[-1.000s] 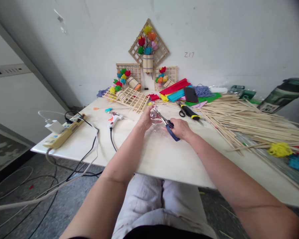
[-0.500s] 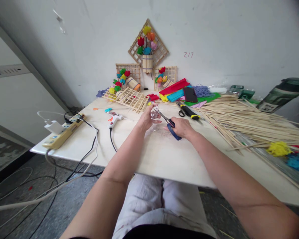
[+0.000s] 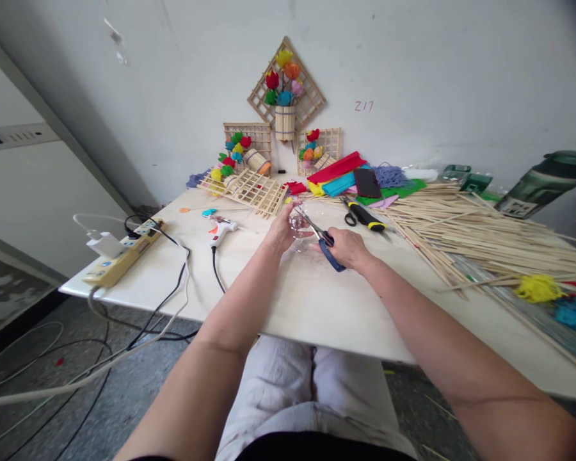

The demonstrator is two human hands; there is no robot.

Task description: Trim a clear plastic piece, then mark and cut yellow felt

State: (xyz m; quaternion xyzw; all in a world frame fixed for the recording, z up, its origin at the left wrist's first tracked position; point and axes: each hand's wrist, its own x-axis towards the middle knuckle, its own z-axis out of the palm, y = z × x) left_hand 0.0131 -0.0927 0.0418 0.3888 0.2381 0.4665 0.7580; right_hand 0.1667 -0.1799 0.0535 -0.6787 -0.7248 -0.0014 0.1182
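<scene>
My left hand (image 3: 285,228) is closed round a crumpled piece of clear plastic (image 3: 297,224), held over the middle of the table. From the right, my right hand (image 3: 348,247) grips a pair of scissors (image 3: 333,254) by their dark blue handles. Their metal blades point up and left, reaching the plastic between my left fingers. Thin clear film spreads around and below that hand, its outline hard to make out. To the left lies a white glue gun (image 3: 221,233) with a black cord.
Wooden lattice panels with paper flowers (image 3: 247,191) stand at the back. Coloured paper (image 3: 336,169), a phone (image 3: 367,183), a yellow-black cutting tool (image 3: 365,215) and a pile of thin sticks (image 3: 489,230) lie rightward. A power strip (image 3: 120,256) with cables sits at the left edge.
The scissors and my right hand have shifted slightly to the left, with the blades further over the plastic. My left hand has barely moved.
</scene>
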